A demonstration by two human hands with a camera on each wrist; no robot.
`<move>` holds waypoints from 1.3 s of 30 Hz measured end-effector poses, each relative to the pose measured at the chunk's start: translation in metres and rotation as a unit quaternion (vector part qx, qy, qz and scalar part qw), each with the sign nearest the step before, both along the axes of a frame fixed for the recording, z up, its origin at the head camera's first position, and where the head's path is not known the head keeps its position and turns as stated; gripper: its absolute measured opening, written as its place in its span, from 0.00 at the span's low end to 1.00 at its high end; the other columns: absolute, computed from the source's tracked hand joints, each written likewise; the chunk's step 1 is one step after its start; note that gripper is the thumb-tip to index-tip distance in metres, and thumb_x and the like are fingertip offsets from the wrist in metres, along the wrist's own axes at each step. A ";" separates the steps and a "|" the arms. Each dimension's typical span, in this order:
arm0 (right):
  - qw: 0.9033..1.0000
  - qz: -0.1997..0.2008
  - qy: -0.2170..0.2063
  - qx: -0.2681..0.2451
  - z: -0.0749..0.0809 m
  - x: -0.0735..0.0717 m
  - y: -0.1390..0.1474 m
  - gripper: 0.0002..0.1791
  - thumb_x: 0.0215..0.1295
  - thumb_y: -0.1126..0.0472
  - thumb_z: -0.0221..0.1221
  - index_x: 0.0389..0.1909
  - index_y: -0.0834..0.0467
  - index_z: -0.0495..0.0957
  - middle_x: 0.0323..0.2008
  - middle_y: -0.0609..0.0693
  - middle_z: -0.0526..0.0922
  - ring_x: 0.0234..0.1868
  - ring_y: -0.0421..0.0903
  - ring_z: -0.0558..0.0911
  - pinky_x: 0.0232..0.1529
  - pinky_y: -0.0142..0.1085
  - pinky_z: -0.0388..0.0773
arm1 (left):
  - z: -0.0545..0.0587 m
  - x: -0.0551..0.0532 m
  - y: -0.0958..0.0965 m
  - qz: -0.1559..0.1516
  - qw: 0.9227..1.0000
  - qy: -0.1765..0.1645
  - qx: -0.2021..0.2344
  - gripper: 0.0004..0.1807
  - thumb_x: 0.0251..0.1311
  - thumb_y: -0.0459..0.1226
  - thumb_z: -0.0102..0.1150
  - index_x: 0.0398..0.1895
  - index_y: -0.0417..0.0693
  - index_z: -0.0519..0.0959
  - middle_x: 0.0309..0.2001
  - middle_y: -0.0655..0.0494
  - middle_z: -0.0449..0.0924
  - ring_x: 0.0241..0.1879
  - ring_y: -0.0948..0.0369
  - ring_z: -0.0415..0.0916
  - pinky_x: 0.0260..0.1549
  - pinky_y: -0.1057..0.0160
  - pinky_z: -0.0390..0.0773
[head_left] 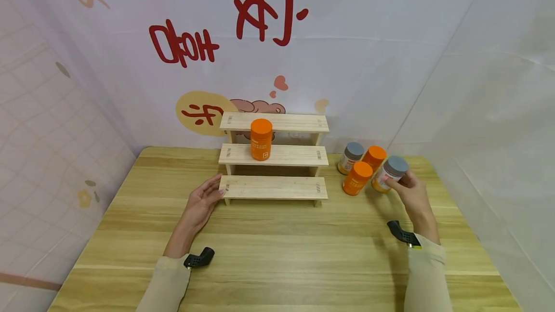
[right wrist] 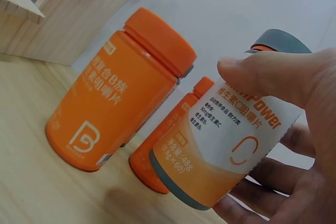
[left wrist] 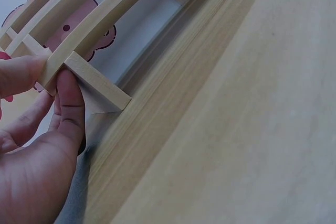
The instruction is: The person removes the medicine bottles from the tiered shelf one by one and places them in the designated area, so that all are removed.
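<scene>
A three-step wooden shelf (head_left: pixel 273 188) stands on the table. My left hand (head_left: pixel 202 204) pinches the left end of its lowest step, thumb on top and fingers beneath, as the left wrist view shows. On the middle step an orange pill bottle (head_left: pixel 261 141) stands upright. At the right, my right hand (head_left: pixel 412 191) grips a grey-capped vitamin C bottle (right wrist: pixel 226 145) around its side; whether its base touches the table I cannot tell. Close beside it are two orange-capped bottles (head_left: pixel 357 179) and another grey-capped bottle (head_left: pixel 350 159).
Behind the table (head_left: pixel 277 254) hangs a white backdrop (head_left: pixel 368 37) with red characters and cartoon prints. More printed cloth (head_left: pixel 43 134) closes off the left side. The shelf's back is near the backdrop, and the bottles at the right stand close together.
</scene>
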State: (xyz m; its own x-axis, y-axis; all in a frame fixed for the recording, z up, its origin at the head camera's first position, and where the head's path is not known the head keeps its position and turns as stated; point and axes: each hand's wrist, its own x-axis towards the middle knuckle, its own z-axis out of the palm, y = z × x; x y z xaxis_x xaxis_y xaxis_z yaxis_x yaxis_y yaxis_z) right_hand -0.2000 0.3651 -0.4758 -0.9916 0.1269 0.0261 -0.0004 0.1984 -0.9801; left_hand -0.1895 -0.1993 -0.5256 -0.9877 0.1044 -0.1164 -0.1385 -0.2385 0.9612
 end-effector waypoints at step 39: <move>0.993 0.061 -0.049 0.088 -0.028 -0.006 0.006 0.33 0.72 0.51 0.64 0.75 0.51 0.67 0.53 0.29 0.76 0.55 0.29 0.74 0.52 0.20 0.73 | -0.003 -0.001 -0.001 -0.001 1.000 0.001 0.007 0.38 0.70 0.26 0.57 0.80 0.37 0.55 0.53 0.58 0.72 0.54 0.69 0.75 0.53 0.76 0.79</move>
